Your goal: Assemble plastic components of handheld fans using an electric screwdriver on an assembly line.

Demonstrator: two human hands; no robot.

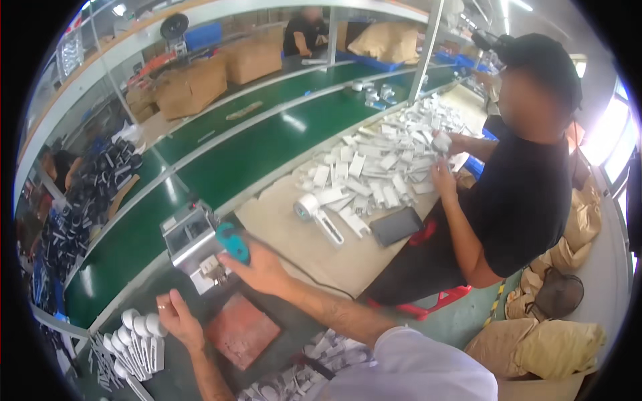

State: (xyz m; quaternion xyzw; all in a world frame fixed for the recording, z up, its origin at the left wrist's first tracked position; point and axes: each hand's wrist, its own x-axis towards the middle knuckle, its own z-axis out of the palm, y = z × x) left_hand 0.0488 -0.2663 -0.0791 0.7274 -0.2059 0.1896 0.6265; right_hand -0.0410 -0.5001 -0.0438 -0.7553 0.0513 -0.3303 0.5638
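My right hand [262,269] is closed around a teal curved piece [233,242], at the right side of a small silver bench machine [189,234]. A pale block-like part [211,269] at the front of the machine lies just left of that hand's fingers. Nearer to me, my left hand [182,322] is raised with its fingers up and the thumb apart, and I see nothing in it. Close to its left lies a row of white round-headed parts with flat handles [142,341]. A reddish square block [242,330] lies on the bench between my forearms.
Several white parts lie in a heap [321,364] close to my body. A large pile of white parts [384,160] covers the bench to the right, beside a dark flat case [396,226]. A co-worker [521,154] sits there. The green conveyor [227,157] runs behind the machine.
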